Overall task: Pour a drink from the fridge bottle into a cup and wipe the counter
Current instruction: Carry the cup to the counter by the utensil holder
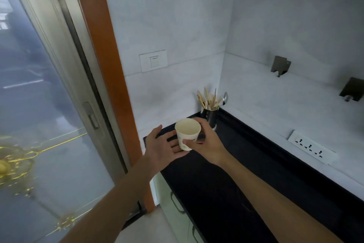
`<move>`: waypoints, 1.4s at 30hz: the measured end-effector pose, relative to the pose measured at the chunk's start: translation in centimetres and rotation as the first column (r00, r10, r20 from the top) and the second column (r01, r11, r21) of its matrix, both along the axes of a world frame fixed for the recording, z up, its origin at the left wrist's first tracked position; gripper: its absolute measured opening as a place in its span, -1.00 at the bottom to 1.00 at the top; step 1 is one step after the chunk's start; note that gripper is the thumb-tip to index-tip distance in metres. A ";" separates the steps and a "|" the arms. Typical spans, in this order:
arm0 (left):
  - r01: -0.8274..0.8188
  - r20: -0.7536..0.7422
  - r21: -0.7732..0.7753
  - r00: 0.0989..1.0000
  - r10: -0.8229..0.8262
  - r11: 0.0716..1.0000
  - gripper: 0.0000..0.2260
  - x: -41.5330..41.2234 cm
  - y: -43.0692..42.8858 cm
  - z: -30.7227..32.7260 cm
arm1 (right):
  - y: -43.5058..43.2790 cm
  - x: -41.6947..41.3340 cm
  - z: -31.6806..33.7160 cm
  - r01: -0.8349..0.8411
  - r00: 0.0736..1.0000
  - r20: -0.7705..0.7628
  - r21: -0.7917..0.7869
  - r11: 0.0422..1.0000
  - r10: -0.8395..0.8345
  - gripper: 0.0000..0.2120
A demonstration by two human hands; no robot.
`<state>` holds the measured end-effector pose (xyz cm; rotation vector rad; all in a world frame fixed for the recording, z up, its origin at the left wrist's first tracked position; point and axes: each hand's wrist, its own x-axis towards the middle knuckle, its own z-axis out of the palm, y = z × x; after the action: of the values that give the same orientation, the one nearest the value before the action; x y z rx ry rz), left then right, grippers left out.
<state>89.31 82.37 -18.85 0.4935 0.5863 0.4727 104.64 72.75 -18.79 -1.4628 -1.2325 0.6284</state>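
Paper cup: the white paper cup (pixel 188 131) is upright with its mouth open to the camera, held in the air above the near-left end of the worktop (pixel 246 174).
Right hand: the right hand (pixel 206 144) grasps the cup from the right, fingers curled round its far side and thumb across the lower wall.
Left hand: the left hand (pixel 161 148) lies released, palm up and fingers straight, just left of and below the cup; its fingertips seem to reach the cup's base, but the blur leaves contact uncertain.
Worktop: black, running along the white right wall into the corner.
Corner: a metal utensil holder (pixel 210 116) stands on the worktop just behind the cup, filled with wooden sticks (pixel 208 99) and one spoon (pixel 225 98).
Walls: a white switch plate (pixel 153 61) on the back wall; a white socket strip (pixel 311 147) low on the right wall, with two dark brackets (pixel 279 65) higher up.
Left side: a glass door (pixel 39 105) with gold ornament, set against an orange-brown wooden frame (pixel 102 55).
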 end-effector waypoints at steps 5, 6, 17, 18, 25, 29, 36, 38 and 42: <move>0.055 -0.059 0.010 0.997 -0.054 0.998 -0.44 5.3 0.4 -0.7 | -0.9 4.1 -0.9 0.090 0.996 0.014 -0.008 0.996 -0.090 -0.39; 0.070 -0.067 0.005 0.995 -0.069 0.998 -0.45 6.3 0.4 -1.0 | -1.3 4.8 -1.2 0.112 0.994 0.015 -0.014 0.994 -0.112 -0.39; 0.291 -0.114 -0.096 0.947 -0.301 0.952 -0.41 15.8 -1.9 -5.2 | -7.0 10.8 -5.1 0.381 0.924 0.014 -0.104 0.919 -0.382 -0.35; 0.314 -0.117 -0.105 0.938 -0.325 0.944 -0.41 16.5 -2.2 -5.6 | -7.5 11.1 -5.5 0.407 0.913 0.011 -0.111 0.907 -0.408 -0.35; 0.484 -0.140 -0.154 0.853 -0.503 0.862 -0.39 20.5 -3.2 -8.1 | -10.3 11.8 -7.7 0.570 0.817 0.016 -0.173 0.803 -0.577 -0.36; 0.556 -0.169 -0.166 0.798 -0.579 0.815 -0.42 21.6 -3.5 -9.4 | -11.0 11.2 -8.8 0.637 0.763 0.017 -0.189 0.747 -0.646 -0.37; 0.646 -0.211 -0.179 0.712 -0.670 0.742 -0.47 21.9 -2.5 -11.9 | -10.3 9.1 -11.1 0.728 0.665 0.005 -0.226 0.647 -0.747 -0.38; 0.668 -0.222 -0.186 0.686 -0.693 0.720 -0.50 21.6 -2.0 -12.8 | -9.9 8.1 -12.0 0.751 0.635 0.004 -0.235 0.616 -0.773 -0.38; 0.696 -0.272 -0.204 0.635 -0.723 0.688 -0.52 20.6 -1.2 -14.5 | -9.0 5.8 -14.0 0.784 0.583 -0.004 -0.258 0.565 -0.812 -0.38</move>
<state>109.94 81.20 -33.33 0.6902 0.6759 -0.4164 110.48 63.73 -32.80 -1.9416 -0.2741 0.2074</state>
